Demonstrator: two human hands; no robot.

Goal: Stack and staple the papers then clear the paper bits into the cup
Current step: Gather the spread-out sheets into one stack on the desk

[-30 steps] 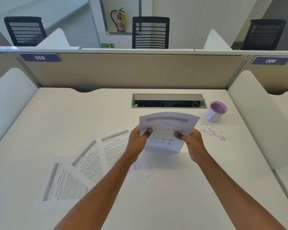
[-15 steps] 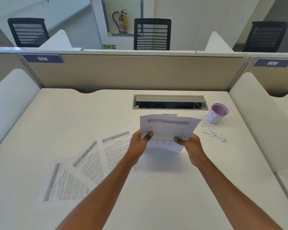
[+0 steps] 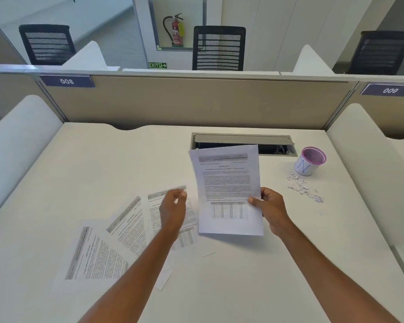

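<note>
My right hand point(image 3: 269, 209) pinches the right edge of a printed sheet point(image 3: 228, 187), held upright above the desk with its text facing me. To its left, my left hand point(image 3: 173, 209) hovers with fingers loosely curled, blurred, holding nothing, over three printed sheets point(image 3: 126, 229) fanned out flat on the white desk point(image 3: 79, 171). A small cup point(image 3: 309, 160) with a pink mesh rim and a blue N mark stands at the right. White paper bits point(image 3: 301, 187) lie scattered just in front of it. No stapler shows.
An open grey cable tray point(image 3: 243, 142) is sunk into the desk behind the held sheet. A beige partition point(image 3: 196, 101) closes the back, and white curved dividers point(image 3: 16, 141) flank both sides. A small paper scrap point(image 3: 165, 278) lies by my left forearm.
My left hand let go of the held sheet and moved left and down over the fanned papers. The sheet, earlier held wide by both hands, now stands upright in my right hand alone.
</note>
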